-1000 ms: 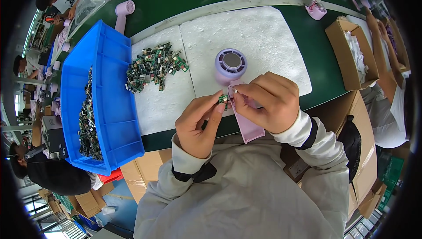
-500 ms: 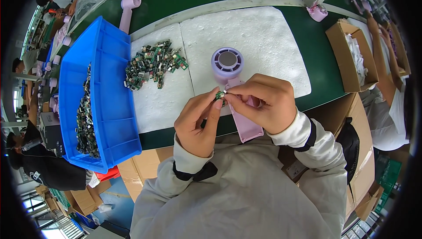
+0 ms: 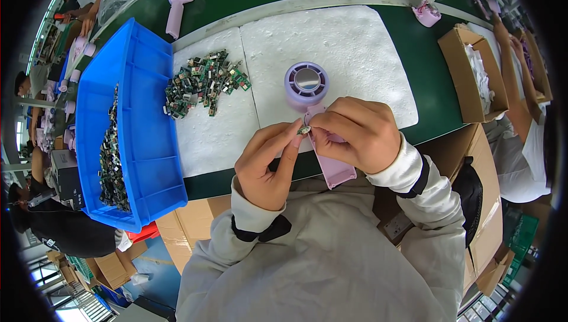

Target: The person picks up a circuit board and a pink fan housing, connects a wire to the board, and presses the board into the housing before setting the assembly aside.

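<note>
A small green circuit board is pinched between the thumb and index finger of my left hand. The fingers of my right hand close at the board's right end; what they pinch there is too small to make out. A thin wire loops just above the board. Beneath my hands lies a handheld fan with a round lilac head and an opened pink handle, partly covered by my right hand. Its head rests on a white foam sheet, and the handle's end reaches past the near edge.
Loose circuit boards are heaped on the foam at left. Beside them a tilted blue bin holds many more. Pink fan parts lie beyond a pale rail. A cardboard box with white pieces stands at right, near another person's arms.
The circuit board has turned in my fingertips and shows flatter. My right fingers have shifted slightly to the right. Pink fan parts beyond the rail have moved right.
</note>
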